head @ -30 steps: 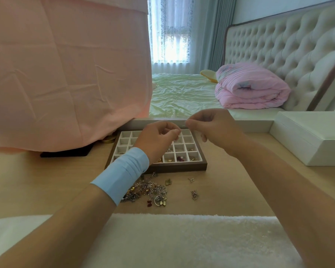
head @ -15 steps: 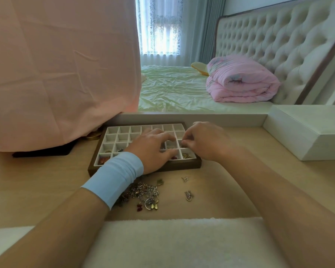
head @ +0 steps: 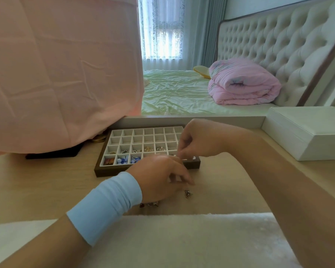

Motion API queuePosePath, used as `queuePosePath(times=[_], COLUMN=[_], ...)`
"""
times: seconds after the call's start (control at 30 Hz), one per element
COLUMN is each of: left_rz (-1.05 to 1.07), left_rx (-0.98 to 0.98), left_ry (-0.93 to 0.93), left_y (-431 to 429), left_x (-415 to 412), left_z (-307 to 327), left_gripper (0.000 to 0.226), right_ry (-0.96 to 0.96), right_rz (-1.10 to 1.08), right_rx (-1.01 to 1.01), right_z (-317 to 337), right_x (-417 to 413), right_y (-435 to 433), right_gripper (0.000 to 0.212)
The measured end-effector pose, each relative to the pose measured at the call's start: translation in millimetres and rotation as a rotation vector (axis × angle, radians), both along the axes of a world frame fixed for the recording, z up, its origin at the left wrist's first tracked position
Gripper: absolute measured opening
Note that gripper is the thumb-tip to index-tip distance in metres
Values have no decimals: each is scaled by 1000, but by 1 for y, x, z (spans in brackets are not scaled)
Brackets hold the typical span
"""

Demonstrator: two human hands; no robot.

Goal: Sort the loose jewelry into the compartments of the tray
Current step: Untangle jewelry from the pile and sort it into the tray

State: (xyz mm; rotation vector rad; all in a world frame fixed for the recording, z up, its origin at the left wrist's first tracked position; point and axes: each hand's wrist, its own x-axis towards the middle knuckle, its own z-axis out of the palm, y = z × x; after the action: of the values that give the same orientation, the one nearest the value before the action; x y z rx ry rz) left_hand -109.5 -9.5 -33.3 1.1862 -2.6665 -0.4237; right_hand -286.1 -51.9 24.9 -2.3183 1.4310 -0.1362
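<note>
- Loose jewelry (head: 187, 194) lies on the pale wooden counter (head: 46, 180), just in front of the tray (head: 108, 170). One small metal charm sits in plain sight. A few more bits peek out from under the left grip (head: 161, 178), which covers most of the pile.
- That tray is a shallow wooden frame divided into small white-lined compartments. Pieces lie in its two near rows: an orange-red item (head: 109, 161) in the near-left corner, blue beads (head: 122, 161) in the next two compartments, and gold and silver bits in the row behind.
- The left grip is a bare hand with a light-blue wristband (head: 104, 206). It hangs over the pile, fingers curled down toward the counter. Whether they hold anything is hidden.
- The right grip (head: 199, 142), also a bare hand, hovers over the right end of the tray's near row. Its thumb and forefinger are pressed together in a pinch. A pale glint at the tips suggests a small piece (head: 175, 155), too tiny to identify.
- The step in hand looks like dropping that piece into a near-right compartment while the left grip reaches for another.
- The next move calls for the pinch to open squarely over one compartment, low enough that nothing bounces into a neighbour. The left fingers then need to separate a single item from the tangle.
- A pink cloth (head: 56, 74) hangs at left, and a white box (head: 307, 136) stands at right.
</note>
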Motion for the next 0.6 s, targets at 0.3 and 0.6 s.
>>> queuePosePath(times=[0.3, 0.6], left_rz=[46, 58], left_rx=[-84, -103], left_ry=[-41, -96], left_y=[9, 9], left_x=[11, 18], left_z=[-5, -4], left_gripper=[18, 19], right_ry=[408, 392], right_rz=[40, 15], right_rx=[285, 317], right_z=[-12, -15], right_x=[15, 20], right_y=[23, 26], right_gripper=[15, 22])
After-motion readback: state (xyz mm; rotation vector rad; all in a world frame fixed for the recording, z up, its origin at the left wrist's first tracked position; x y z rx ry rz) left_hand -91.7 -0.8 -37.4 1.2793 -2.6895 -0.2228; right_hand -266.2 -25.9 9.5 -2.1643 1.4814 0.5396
